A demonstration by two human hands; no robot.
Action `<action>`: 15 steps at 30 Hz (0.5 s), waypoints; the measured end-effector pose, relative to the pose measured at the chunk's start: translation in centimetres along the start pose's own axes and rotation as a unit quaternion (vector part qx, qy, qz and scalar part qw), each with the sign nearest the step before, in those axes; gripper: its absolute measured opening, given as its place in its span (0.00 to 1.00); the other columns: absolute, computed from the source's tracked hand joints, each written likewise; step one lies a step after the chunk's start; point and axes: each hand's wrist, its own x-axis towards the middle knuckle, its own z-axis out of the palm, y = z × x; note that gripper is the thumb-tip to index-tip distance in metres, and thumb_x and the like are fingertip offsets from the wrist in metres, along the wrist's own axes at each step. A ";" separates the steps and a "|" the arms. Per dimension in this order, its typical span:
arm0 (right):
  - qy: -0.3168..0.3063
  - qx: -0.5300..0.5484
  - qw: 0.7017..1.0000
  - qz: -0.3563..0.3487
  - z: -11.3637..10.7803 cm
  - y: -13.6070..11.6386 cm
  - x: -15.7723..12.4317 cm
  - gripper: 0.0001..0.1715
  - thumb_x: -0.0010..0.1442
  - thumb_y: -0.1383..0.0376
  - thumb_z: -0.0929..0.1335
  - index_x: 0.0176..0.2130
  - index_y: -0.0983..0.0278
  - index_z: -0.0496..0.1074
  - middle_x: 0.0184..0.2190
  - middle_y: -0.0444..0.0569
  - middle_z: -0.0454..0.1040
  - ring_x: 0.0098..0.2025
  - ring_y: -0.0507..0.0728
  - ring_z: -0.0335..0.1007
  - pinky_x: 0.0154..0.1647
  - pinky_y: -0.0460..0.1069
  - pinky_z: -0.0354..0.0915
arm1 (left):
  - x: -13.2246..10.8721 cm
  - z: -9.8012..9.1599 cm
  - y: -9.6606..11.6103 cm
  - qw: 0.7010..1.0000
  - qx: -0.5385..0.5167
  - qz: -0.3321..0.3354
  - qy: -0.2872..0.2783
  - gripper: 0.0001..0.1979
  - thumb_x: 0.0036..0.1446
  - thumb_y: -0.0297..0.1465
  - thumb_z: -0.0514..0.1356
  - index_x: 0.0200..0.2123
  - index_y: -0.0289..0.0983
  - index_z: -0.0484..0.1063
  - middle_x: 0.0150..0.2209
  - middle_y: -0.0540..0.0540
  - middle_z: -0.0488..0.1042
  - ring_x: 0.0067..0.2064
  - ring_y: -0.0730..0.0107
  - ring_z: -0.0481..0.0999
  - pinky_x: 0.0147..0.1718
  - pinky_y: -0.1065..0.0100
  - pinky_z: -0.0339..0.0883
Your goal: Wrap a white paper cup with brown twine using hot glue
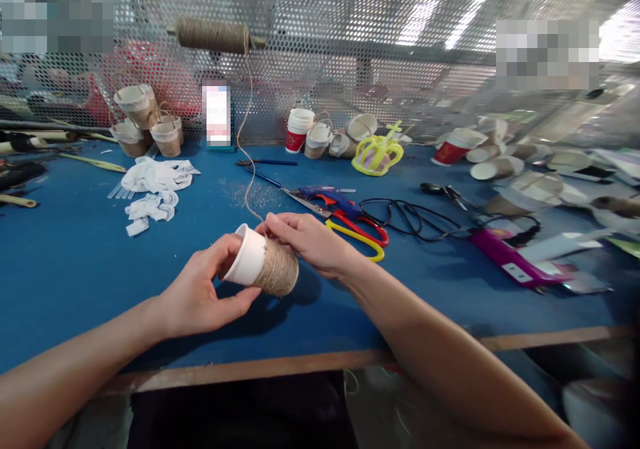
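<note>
A white paper cup [249, 257] lies on its side above the blue table, its lower half wound with brown twine [278, 270]. My left hand [200, 292] is closed around the cup's open rim end. My right hand [305, 239] pinches the twine against the top of the cup. The strand [245, 142] runs up from the cup to a twine spool [213, 34] mounted on the perforated metal screen.
Scissors with red and yellow handles [356, 231] and a blue glue gun [330, 196] lie just behind my hands. Black cable [410, 217], a purple tool [505, 257], stacked cups [300, 129], twine-wrapped cups [143, 121], a yellow plastic basket [377, 153] and paper scraps [153, 185] surround them.
</note>
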 end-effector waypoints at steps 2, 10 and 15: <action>-0.061 0.031 0.997 0.018 -0.5 -0.4 -0.2 0.27 0.53 0.46 0.61 0.32 0.66 0.72 0.26 0.46 0.70 0.25 0.48 0.63 0.23 0.44 0.58 | 0.0 -0.1 -0.5 1.000 0.006 0.011 0.025 0.11 0.48 0.25 0.59 0.35 0.37 0.60 0.32 0.50 0.67 0.31 0.75 0.67 0.31 0.74 0.63; -0.077 -0.103 0.990 -0.052 -1.3 -0.8 -0.5 0.29 0.46 0.55 0.70 0.45 0.65 0.66 0.37 0.49 0.71 0.35 0.53 0.68 0.34 0.48 0.66 | 0.5 -0.5 -1.0 0.997 0.066 -0.021 0.041 0.21 0.47 0.31 0.61 0.45 0.35 0.62 0.42 0.42 0.70 0.41 0.63 0.70 0.40 0.66 0.65; -0.002 -0.232 0.964 -0.127 -0.2 -0.8 -0.7 0.30 0.45 0.58 0.71 0.46 0.66 0.65 0.41 0.51 0.70 0.39 0.56 0.67 0.40 0.51 0.63 | 1.0 -0.4 -1.0 0.990 -0.063 -0.121 0.023 0.25 0.47 0.33 0.61 0.49 0.33 0.61 0.42 0.42 0.72 0.41 0.63 0.72 0.41 0.65 0.66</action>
